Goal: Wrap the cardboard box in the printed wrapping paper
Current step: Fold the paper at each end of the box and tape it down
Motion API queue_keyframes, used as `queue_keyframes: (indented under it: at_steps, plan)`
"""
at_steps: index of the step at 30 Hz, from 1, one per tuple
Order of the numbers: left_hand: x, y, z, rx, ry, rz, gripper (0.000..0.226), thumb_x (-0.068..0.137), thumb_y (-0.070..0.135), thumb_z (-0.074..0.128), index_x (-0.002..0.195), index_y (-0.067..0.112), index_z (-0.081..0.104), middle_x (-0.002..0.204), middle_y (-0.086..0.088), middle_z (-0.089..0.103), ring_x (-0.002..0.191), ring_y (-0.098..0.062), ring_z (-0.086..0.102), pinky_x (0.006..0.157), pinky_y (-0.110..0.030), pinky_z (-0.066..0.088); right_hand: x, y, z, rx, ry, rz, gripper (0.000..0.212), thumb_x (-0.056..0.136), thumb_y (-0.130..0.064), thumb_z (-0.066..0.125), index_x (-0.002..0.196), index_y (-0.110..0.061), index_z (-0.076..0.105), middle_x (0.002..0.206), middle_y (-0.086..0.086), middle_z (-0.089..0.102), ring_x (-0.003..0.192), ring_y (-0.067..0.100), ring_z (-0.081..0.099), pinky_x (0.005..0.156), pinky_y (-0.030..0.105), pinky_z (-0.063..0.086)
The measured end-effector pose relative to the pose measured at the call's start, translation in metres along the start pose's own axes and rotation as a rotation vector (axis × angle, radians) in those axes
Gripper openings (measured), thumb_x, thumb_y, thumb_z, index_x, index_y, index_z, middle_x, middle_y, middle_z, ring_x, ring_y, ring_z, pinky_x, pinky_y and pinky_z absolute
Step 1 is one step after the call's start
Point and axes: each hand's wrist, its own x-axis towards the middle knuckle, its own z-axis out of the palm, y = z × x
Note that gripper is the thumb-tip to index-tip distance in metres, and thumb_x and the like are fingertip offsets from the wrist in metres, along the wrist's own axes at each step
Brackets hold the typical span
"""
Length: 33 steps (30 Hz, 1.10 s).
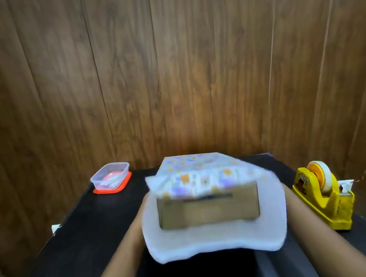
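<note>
Both forearms reach under a blurred sheet of wrapping paper (214, 240), which hides both hands, so I cannot tell how either grips. The cardboard box (208, 209) sits on the paper between the arms, its near side bare and its top covered in print. A tape dispenser (324, 196) stands seemingly just outside the right arm.

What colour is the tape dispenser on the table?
Yellow, with an orange-cored roll of tape; the tape dispenser shows in the head view, at the right.
</note>
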Motion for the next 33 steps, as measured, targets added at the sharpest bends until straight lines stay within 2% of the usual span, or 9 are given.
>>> queue_keyframes:
  at_steps: [2, 5, 8, 10, 13, 19, 21, 25, 33]
  plan:
    - [0.018, -0.010, 0.003, -0.149, -0.324, 0.028, 0.039, 0.098, 0.034, 0.041, 0.084, 0.009, 0.067, 0.091, -0.015, 0.068, 0.100, -0.021, 0.060, 0.076, -0.021, 0.051, -0.002, -0.006, 0.000, 0.283, -0.515, -0.069, 0.032, 0.097, -0.040, 0.044, 0.095, -0.016, 0.064, 0.086, 0.008, 0.069, 0.074, 0.018, 0.067, 0.061, 0.029, 0.053]
    - [0.058, -0.024, -0.006, -0.211, -0.508, -0.063, 0.042, 0.092, 0.049, 0.048, 0.125, 0.025, 0.054, 0.123, -0.012, 0.062, 0.111, -0.031, 0.060, 0.097, -0.046, 0.046, -0.009, -0.005, -0.003, 0.455, -0.723, -0.103, 0.041, 0.092, -0.050, 0.046, 0.106, -0.016, 0.062, 0.099, 0.011, 0.071, 0.087, 0.024, 0.069, 0.068, 0.036, 0.053]
    - [0.083, -0.026, 0.005, -0.245, -0.461, -0.035, 0.074, 0.091, 0.046, 0.051, 0.149, 0.036, 0.005, 0.145, -0.005, 0.042, 0.121, -0.029, 0.053, 0.100, -0.050, 0.042, 0.001, -0.019, 0.016, 0.456, -0.696, -0.082, 0.033, 0.097, -0.037, 0.046, 0.097, -0.010, 0.064, 0.084, 0.008, 0.074, 0.073, 0.022, 0.071, 0.068, 0.035, 0.054]
    - [0.090, -0.022, 0.008, -0.176, -0.394, 0.036, 0.076, 0.095, 0.042, 0.045, 0.148, 0.032, -0.008, 0.149, -0.003, 0.035, 0.123, -0.026, 0.051, 0.100, -0.047, 0.043, 0.004, -0.024, 0.021, 0.453, -0.644, -0.090, 0.028, 0.098, -0.032, 0.046, 0.097, -0.008, 0.061, 0.078, 0.006, 0.073, 0.069, 0.021, 0.070, 0.066, 0.033, 0.053]
    - [0.096, -0.027, 0.000, -0.103, -0.361, 0.024, 0.087, 0.083, 0.053, 0.055, 0.150, 0.027, 0.007, 0.140, -0.001, 0.047, 0.109, -0.021, 0.061, 0.090, -0.041, 0.050, 0.003, -0.014, 0.015, 0.393, -0.663, -0.096, 0.027, 0.097, -0.026, 0.048, 0.106, -0.005, 0.063, 0.092, 0.012, 0.072, 0.080, 0.024, 0.069, 0.071, 0.034, 0.055]
    - [0.081, -0.043, -0.006, -0.009, -0.422, 0.029, 0.039, 0.097, 0.027, 0.047, 0.135, 0.020, 0.041, 0.119, -0.006, 0.064, 0.102, -0.025, 0.065, 0.089, -0.041, 0.051, -0.002, 0.006, 0.012, 0.302, -0.673, -0.021, 0.021, 0.096, -0.018, 0.051, 0.107, -0.004, 0.061, 0.095, 0.015, 0.070, 0.066, 0.023, 0.071, 0.058, 0.033, 0.059]
    - [0.081, -0.037, -0.003, 0.041, -0.387, 0.066, 0.032, 0.098, 0.026, 0.046, 0.129, 0.019, 0.043, 0.117, -0.007, 0.064, 0.097, -0.022, 0.066, 0.079, -0.034, 0.055, -0.003, 0.003, 0.016, 0.312, -0.643, -0.016, 0.025, 0.095, -0.021, 0.053, 0.112, -0.003, 0.061, 0.100, 0.016, 0.070, 0.074, 0.026, 0.071, 0.067, 0.037, 0.058]
    - [0.079, -0.042, -0.012, 0.183, -0.325, 0.119, 0.040, 0.097, 0.034, 0.048, 0.132, 0.018, 0.042, 0.125, -0.005, 0.060, 0.111, -0.022, 0.060, 0.100, -0.044, 0.044, -0.014, 0.009, 0.011, 0.278, -0.631, -0.009, 0.026, 0.094, -0.023, 0.055, 0.108, -0.003, 0.062, 0.101, 0.017, 0.071, 0.080, 0.027, 0.070, 0.072, 0.038, 0.057]
    - [0.058, -0.066, -0.019, 0.427, -0.254, 0.294, 0.044, 0.091, 0.016, 0.056, 0.129, 0.030, 0.041, 0.125, 0.004, 0.058, 0.114, -0.016, 0.056, 0.101, -0.043, 0.043, -0.024, 0.022, 0.002, 0.168, -0.584, -0.145, 0.021, 0.093, -0.022, 0.058, 0.103, -0.004, 0.064, 0.104, 0.017, 0.069, 0.085, 0.027, 0.068, 0.084, 0.042, 0.053]
